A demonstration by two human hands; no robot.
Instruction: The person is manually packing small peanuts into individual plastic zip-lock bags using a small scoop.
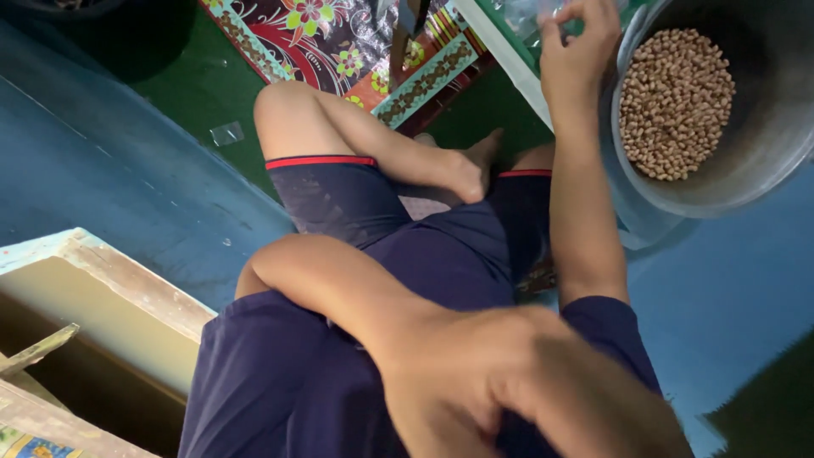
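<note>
- The right hand (581,51) is at 1 o'clock in the view, arm stretched away from the body, just beside the rim of the pot (763,144).
- Its fingers (553,25) are closed to a pinch, apparently on a bit of clear plastic (519,19) at 12 o'clock. The top edge of the view cuts this off, so the grip is not fully shown.
- The left hand (509,382) is at 6 o'clock, close to the camera and blurred. It looks loosely curled, but I cannot tell whether it holds anything.
- The pot sits at 2 o'clock on the blue floor (102,170), partly filled with small tan nuts (674,102) heaped towards its left side.
- Handling, as a judgement:
  - The plastic looks thin, limp and slippery. It is best pinched at an edge or corner with the fingertips, since it would crumple under a full grip.
  - The nuts are small, hard, dry and loose, so they roll and spill. They are better scooped with a cupped hand than picked up singly.
  - The pot looks like stiff metal, fairly heavy with its load. It is best taken by the rim with both hands, and kept level.
- A patterned mat (331,34) lies at 11 o'clock and an open wooden box (102,288) at 8 o'clock. Both are well apart from the hands.
</note>
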